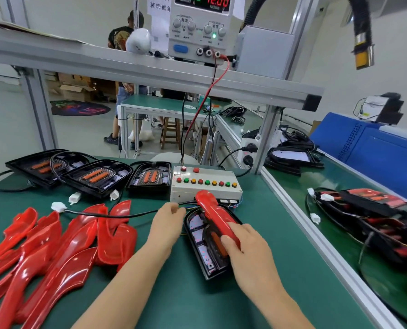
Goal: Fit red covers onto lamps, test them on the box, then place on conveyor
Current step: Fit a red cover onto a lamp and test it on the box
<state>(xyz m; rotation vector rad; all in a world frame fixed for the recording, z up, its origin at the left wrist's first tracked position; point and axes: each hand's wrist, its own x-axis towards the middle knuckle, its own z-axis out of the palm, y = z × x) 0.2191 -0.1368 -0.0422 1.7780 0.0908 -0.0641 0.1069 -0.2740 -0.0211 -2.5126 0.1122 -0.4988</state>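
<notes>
Red cover (215, 213) and lamp (203, 243) lie between both hands.

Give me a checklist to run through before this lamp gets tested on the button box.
1. Glossy red plastic cover seated on the black lamp housing: not ok; its far end stands tilted above the housing.
2. Right hand holding the cover: ok, fingers curl over its near end.
3. Left hand steadying the housing's left edge: cannot tell; its fingertips are hidden.
4. Lamp's black cable with white connector plugged into the white test box with coloured buttons: not ok; the connector lies loose on the green mat.
5. Bench power supply on: ok, display lit.
</notes>
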